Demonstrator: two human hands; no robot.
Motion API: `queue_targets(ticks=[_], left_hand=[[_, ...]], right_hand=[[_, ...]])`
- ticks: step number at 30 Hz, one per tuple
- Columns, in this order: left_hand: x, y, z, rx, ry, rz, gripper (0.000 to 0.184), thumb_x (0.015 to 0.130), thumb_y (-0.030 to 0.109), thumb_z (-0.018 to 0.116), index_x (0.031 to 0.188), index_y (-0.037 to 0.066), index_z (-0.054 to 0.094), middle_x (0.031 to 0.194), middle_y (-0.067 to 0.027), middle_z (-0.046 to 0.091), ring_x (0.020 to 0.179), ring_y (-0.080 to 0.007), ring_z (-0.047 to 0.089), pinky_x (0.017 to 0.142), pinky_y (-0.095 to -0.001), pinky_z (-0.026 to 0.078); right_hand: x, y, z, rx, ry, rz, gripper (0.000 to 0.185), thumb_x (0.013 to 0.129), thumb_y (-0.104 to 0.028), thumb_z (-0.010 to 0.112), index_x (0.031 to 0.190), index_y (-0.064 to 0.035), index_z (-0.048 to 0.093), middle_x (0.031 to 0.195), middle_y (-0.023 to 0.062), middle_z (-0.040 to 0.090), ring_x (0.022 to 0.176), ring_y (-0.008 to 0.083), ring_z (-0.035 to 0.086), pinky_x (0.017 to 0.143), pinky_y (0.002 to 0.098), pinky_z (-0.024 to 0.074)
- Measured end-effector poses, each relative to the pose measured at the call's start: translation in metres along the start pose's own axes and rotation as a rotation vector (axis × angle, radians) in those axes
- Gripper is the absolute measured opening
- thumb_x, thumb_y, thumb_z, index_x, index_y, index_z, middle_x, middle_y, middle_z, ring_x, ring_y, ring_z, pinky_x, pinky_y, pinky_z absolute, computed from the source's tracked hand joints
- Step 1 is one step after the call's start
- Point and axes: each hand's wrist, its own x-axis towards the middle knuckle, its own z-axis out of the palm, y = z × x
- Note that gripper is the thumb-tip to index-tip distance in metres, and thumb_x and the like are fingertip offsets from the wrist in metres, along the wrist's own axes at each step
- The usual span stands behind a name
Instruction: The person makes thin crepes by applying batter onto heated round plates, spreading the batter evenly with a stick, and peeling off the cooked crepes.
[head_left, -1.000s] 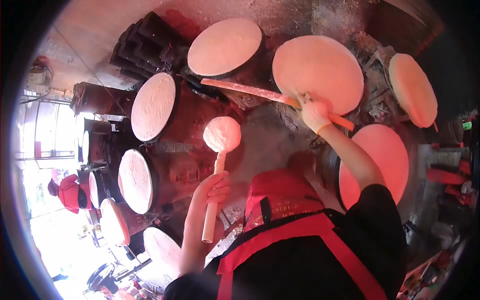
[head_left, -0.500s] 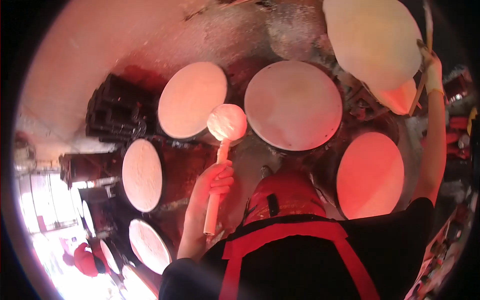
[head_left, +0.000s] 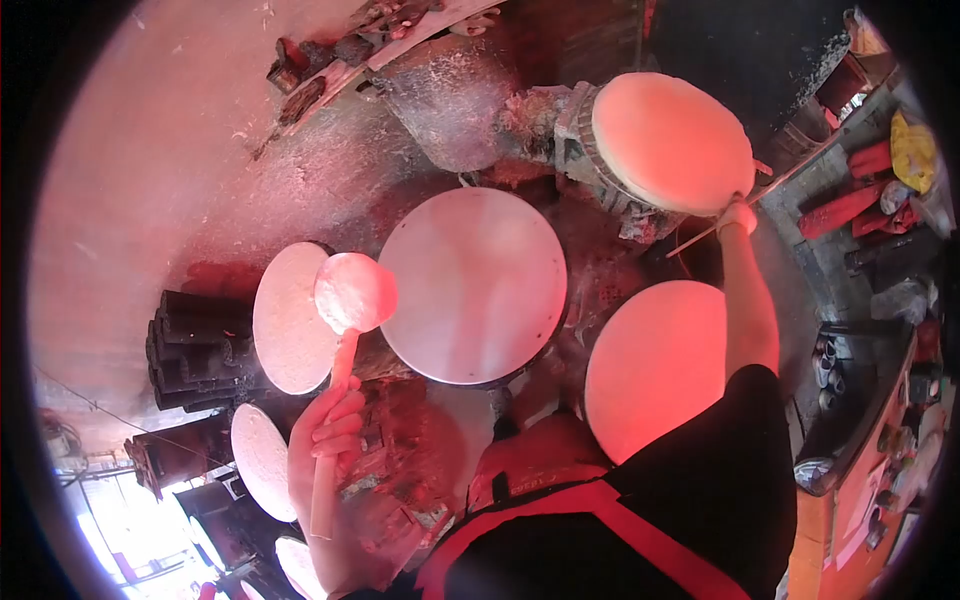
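My left hand [head_left: 338, 425] is wrapped round a pale rolling-pin-like stick [head_left: 323, 495], held upright with a white dough ball [head_left: 355, 292] at its top. The ball overlaps a round griddle covered in pale batter [head_left: 285, 325]. My right hand [head_left: 737, 215], in a white glove, is at the lower right edge of a thin round pancake [head_left: 672, 140], which lies on a round stand. A thin wooden stick [head_left: 690, 242] passes through that hand's grip. Between my hands a bare, smooth griddle [head_left: 475, 285] shows its metal surface.
Another covered griddle [head_left: 655, 365] is near my right arm, partly hidden by it. More griddles [head_left: 262, 460] line the lower left. Dark stacked cylinders [head_left: 200, 345] stand at the left. An orange table [head_left: 845, 530] with items is at the lower right; red bundles [head_left: 840, 210] lie beyond.
My right hand lifted the pancake off the centre griddle on the stick and moved it right, onto the stand. My left hand still holds the dough stick. The view has turned right.
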Motion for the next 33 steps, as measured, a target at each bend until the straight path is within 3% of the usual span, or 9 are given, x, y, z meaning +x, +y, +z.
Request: queue_targets(ticks=[8,15,16,18,20,25,28,31,33], left_hand=[[0.020,-0.045,0.027,0.442,0.088,-0.002,0.024,0.103,0.010,0.039,0.120,-0.005,0.046,0.074,-0.0037,0.041,0.053,-0.0065,0.040,0.039,-0.0163,0.034],[0.141,-0.019,-0.017,1.250,0.118,-0.066,0.026,0.094,0.016,0.058,0.118,0.005,0.054,0.070,0.0045,0.050,0.051,-0.0049,0.044,0.041,-0.0207,0.031],[0.178,-0.013,-0.030,1.423,0.142,-0.047,0.017,0.093,0.015,0.056,0.107,0.006,0.058,0.065,0.0031,0.048,0.053,-0.0062,0.046,0.044,-0.0217,0.035],[0.231,-0.004,-0.063,1.822,0.208,0.281,0.009,0.089,0.013,0.056,0.096,0.007,0.058,0.061,-0.0032,0.053,0.054,-0.0173,0.056,0.049,-0.0320,0.044],[0.291,0.027,-0.104,2.431,0.173,0.892,0.016,0.085,0.014,0.057,0.100,0.010,0.062,0.076,-0.0126,0.061,0.068,-0.0332,0.064,0.059,-0.0446,0.049],[0.278,0.052,-0.093,2.355,0.152,1.338,0.012,0.079,0.005,0.058,0.089,0.010,0.061,0.083,-0.0136,0.060,0.081,-0.0393,0.062,0.067,-0.0501,0.047],[0.251,0.082,-0.065,2.334,-0.009,1.674,0.012,0.073,0.002,0.060,0.082,0.010,0.063,0.080,-0.0121,0.057,0.076,-0.0364,0.061,0.064,-0.0483,0.046],[0.223,0.112,-0.027,2.212,-0.231,2.007,0.013,0.067,0.000,0.061,0.076,0.008,0.065,0.076,-0.0105,0.053,0.071,-0.0335,0.057,0.062,-0.0448,0.044],[0.206,0.123,-0.018,2.265,-0.172,1.912,0.008,0.071,0.002,0.062,0.075,0.009,0.065,0.078,-0.0085,0.054,0.081,-0.0313,0.057,0.070,-0.0436,0.043]], right_hand=[[-0.032,-0.008,-0.028,-0.212,0.132,-0.175,0.019,0.096,-0.021,0.054,0.104,-0.0046,0.060,0.080,0.0078,0.063,0.062,0.0197,0.059,0.048,0.0339,0.0426],[-0.288,-0.054,-0.072,-0.023,-0.776,0.321,0.044,0.098,-0.043,0.054,0.123,-0.0061,0.054,0.074,-0.0025,0.052,0.055,0.0059,0.042,0.048,0.0198,0.0331],[-0.256,-0.003,-0.102,0.270,-1.173,0.741,0.048,0.099,-0.043,0.051,0.128,-0.0048,0.049,0.079,-0.0001,0.058,0.057,0.0088,0.048,0.049,0.0214,0.0370],[-0.321,0.036,-0.114,0.380,-1.047,1.057,0.043,0.099,-0.041,0.051,0.129,-0.0103,0.049,0.078,0.0018,0.062,0.054,0.0149,0.052,0.046,0.0306,0.0413],[-0.414,0.053,-0.126,-0.288,-0.707,0.437,0.040,0.099,-0.031,0.052,0.135,-0.0137,0.051,0.088,0.0044,0.066,0.064,0.0176,0.056,0.055,0.0333,0.0449],[-0.563,0.119,-0.169,-1.100,-0.479,-0.758,0.054,0.096,-0.021,0.056,0.148,-0.0184,0.041,0.110,0.0149,0.063,0.100,0.0310,0.062,0.085,0.0390,0.0501],[-0.610,0.125,-0.145,-1.444,-0.426,-0.410,0.056,0.093,-0.018,0.057,0.147,-0.0205,0.042,0.122,0.0216,0.059,0.104,0.0360,0.059,0.088,0.0437,0.0484],[-0.595,0.168,-0.115,-1.000,-0.481,-0.656,0.054,0.095,-0.015,0.055,0.147,-0.0135,0.042,0.100,0.0127,0.066,0.085,0.0191,0.064,0.074,0.0325,0.0498],[-0.599,0.158,-0.077,-0.671,-0.538,-0.218,0.052,0.095,-0.017,0.057,0.145,-0.0131,0.045,0.085,0.0043,0.061,0.066,0.0118,0.056,0.059,0.0256,0.0432]])
